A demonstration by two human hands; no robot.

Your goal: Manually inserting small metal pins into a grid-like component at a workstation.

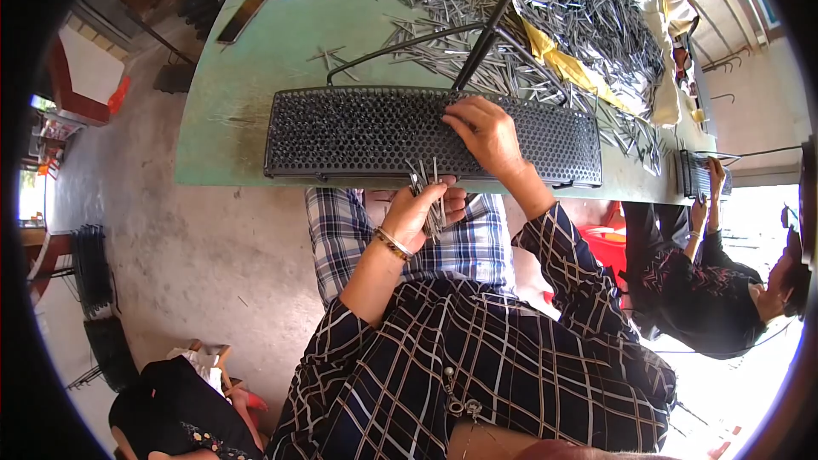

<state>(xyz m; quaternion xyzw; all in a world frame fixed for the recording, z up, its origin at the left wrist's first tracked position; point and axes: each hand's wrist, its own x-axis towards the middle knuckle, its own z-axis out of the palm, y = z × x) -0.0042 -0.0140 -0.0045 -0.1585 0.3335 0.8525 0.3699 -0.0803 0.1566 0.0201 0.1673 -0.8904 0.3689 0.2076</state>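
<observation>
Green tabletop (247,68), perforated rack (392,132), slender rods (437,215)

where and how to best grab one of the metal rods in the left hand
Probably pinch one of the metal rods by its upper tip, coming from above: those tips fan apart and stick up past the left hand.

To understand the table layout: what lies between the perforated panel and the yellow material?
The head view shows loose thin strips and black frame rods between the panel and the yellow material.
</observation>
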